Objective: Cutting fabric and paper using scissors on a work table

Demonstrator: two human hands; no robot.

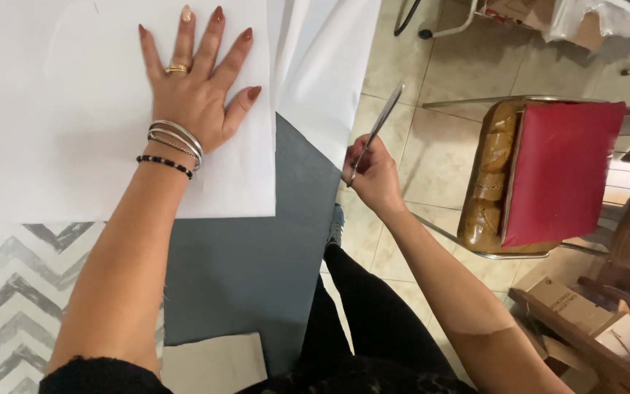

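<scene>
Here the paper is pinned flat under the spread, empty left hand; scissors are gripped in the right hand, held off the table edge.

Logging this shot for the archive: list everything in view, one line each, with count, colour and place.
white sheet: one, white, flat on the table under the left hand
second white sheet: one, white, hanging off the table edge
grey sheet: one, blue-grey, beneath the white sheets
chevron cloth: one, grey and white, lower left
scissors: one pair, metal, in the right hand
chair: one, red seat, tan padding, metal frame, on the tiled floor at right
cardboard boxes: several, brown, lower right
left hand: ring and bracelets, pressed flat on the white sheet
right hand: gripping the scissors beyond the table edge
</scene>
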